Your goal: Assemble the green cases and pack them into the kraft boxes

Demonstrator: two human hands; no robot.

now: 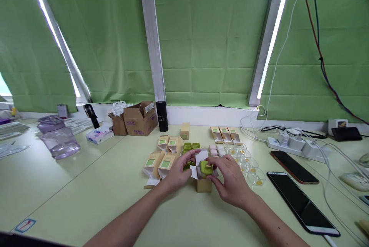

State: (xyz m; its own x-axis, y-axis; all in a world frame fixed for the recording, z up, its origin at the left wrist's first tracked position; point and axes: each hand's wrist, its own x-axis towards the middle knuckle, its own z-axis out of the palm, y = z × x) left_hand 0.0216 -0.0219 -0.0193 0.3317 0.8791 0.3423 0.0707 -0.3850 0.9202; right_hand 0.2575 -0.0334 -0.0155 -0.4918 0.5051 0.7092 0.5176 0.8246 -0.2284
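Two hands are met over a small open carton (204, 184) standing near the middle of the table (86, 185): the left hand (178, 174) is curled against the carton's raised white flap from nine o'clock, while the right hand (230, 179) is closed from three o'clock on a green jar (206, 168) seated in the carton's mouth. More flat cartons (159, 162) are laid at ten o'clock, clear lids (248, 164) at two o'clock, and a black phone (301, 203) at four o'clock.
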